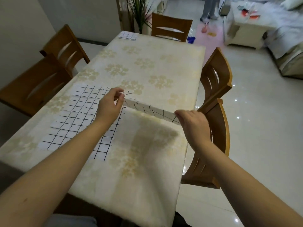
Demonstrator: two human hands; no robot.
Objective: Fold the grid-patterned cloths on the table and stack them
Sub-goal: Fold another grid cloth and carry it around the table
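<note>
Each grip pinches the lifted cloth: left hand, right hand.

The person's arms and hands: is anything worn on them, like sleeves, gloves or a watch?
Nothing shows on them. The left hand and right hand are bare, with no gloves, and no rings are visible. Both forearms are uncovered right down to the bottom edge of the head view, with no sleeve, watch or bracelet in sight. The left forearm bears a small dark mark.
</note>
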